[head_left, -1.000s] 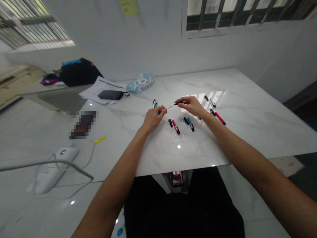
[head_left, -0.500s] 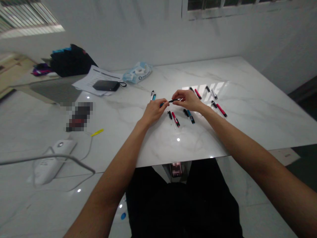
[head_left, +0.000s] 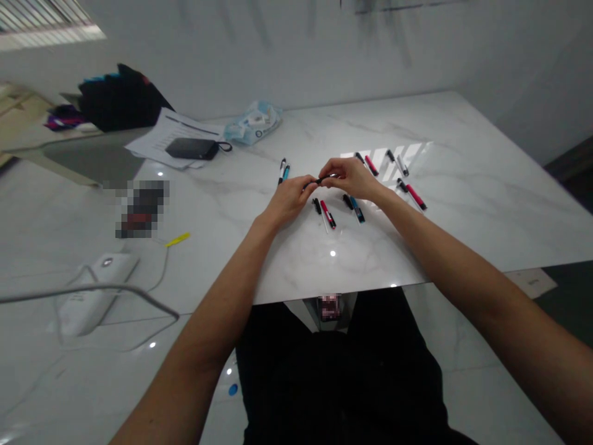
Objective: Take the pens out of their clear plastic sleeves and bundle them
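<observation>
Over the table, my left hand and my right hand meet fingertip to fingertip on a thin black pen piece. Both hands are closed in a pinch, and the fingers hide most of the piece. Just behind my left hand lie a white and black pen and a teal pen. In front of my hands are a red pen part with a black piece, and a blue pen part with a black piece.
Further right lie more pen parts, among them two red barrels and a clear piece. Back left are papers, a black case and a blue wipes packet. A white power strip with a cord lies left.
My hands have drawn slightly closer together on the pen piece. The teal part seen at my left fingertips is now hidden. The view has shifted slightly, and the loose parts lie as before.
</observation>
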The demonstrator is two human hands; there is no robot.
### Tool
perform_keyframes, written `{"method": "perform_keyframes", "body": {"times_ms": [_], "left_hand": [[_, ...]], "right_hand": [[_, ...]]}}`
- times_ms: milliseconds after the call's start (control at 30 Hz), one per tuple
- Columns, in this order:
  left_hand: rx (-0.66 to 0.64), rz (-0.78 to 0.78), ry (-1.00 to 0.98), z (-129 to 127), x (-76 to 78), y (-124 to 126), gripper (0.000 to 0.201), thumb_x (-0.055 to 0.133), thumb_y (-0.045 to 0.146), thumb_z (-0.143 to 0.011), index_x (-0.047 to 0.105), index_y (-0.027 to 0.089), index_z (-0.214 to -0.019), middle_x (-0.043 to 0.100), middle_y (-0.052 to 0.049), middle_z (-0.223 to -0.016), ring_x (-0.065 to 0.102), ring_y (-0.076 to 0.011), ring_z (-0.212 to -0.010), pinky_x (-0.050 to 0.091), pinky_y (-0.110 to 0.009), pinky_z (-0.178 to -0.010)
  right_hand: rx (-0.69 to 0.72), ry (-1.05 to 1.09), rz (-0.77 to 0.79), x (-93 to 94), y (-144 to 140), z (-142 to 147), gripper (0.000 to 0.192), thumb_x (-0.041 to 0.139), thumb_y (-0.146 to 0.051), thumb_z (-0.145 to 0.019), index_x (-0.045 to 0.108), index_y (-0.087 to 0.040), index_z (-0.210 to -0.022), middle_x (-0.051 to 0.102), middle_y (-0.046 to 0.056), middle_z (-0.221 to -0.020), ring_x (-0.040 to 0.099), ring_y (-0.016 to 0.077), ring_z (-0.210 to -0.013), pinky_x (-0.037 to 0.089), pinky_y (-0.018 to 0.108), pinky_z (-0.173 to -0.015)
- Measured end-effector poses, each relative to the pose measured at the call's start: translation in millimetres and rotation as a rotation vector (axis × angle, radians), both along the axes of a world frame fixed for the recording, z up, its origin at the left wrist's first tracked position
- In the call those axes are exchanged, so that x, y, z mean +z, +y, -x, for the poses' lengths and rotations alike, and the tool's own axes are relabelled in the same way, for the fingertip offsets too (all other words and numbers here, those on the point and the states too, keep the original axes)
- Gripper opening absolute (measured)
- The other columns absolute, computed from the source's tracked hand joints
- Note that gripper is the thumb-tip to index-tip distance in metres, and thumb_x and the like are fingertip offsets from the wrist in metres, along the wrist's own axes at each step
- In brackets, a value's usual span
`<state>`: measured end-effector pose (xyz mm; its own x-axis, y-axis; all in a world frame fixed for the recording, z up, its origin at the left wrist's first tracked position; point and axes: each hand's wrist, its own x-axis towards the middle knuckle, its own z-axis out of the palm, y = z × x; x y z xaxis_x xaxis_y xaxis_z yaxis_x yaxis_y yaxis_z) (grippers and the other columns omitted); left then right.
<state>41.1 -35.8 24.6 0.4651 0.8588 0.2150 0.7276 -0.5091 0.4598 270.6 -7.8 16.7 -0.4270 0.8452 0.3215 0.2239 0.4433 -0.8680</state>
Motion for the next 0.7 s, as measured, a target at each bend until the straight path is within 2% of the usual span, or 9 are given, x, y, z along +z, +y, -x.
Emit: {"method": "perform_keyframes", "body": {"times_ms": [200, 400, 567, 700], "left_hand": [[-0.010, -0.024, 0.014, -1.2, 0.0, -1.5, 0.035, 0.048, 0.038, -0.112, 0.078, 0.020, -0.115, 0.080, -0.010, -0.106, 0.072, -0.0245, -0.099, 0.049, -0.033, -0.088], [0.018, -0.032, 0.007, -2.6, 0.5, -3.8, 0.034, 0.049, 0.041, -0.113, 0.077, 0.021, -0.117, 0.081, -0.009, -0.106, 0.072, -0.0246, -0.097, 0.048, -0.034, -0.086], [0.060, -0.033, 0.029, -2.2, 3.8, -3.5, 0.035, 0.048, 0.039, -0.112, 0.078, 0.021, -0.117, 0.082, -0.010, -0.109, 0.072, -0.0257, -0.100, 0.048, -0.034, -0.087], [0.095, -0.016, 0.045, -1.2, 5.3, -2.6, 0.035, 0.048, 0.038, -0.111, 0.078, 0.021, -0.116, 0.081, -0.010, -0.108, 0.072, -0.0258, -0.098, 0.048, -0.034, -0.086]], "right_hand": [[0.026, 0.011, 0.020, 0.6, -1.5, 1.0, 0.033, 0.085, -0.049, -0.092, 0.079, -0.017, -0.096, 0.082, 0.008, -0.087, 0.076, 0.0204, -0.080, 0.063, 0.036, -0.079], [-0.030, -0.110, 0.021, 5.6, -5.8, 1.6, 0.042, 0.078, -0.057, -0.097, 0.079, -0.015, -0.092, 0.079, 0.008, -0.076, 0.072, 0.0184, -0.073, 0.058, 0.033, -0.074], [-0.058, -0.109, -0.071, 4.2, -3.9, -1.3, 0.034, 0.080, -0.047, -0.094, 0.079, -0.016, -0.109, 0.080, 0.007, -0.085, 0.073, 0.0193, -0.079, 0.057, 0.033, -0.077], [-0.101, -0.090, -0.080, 2.1, 1.1, -3.7, 0.031, 0.081, -0.045, -0.092, 0.078, -0.017, -0.107, 0.080, 0.007, -0.087, 0.073, 0.0201, -0.082, 0.058, 0.035, -0.079]]}}
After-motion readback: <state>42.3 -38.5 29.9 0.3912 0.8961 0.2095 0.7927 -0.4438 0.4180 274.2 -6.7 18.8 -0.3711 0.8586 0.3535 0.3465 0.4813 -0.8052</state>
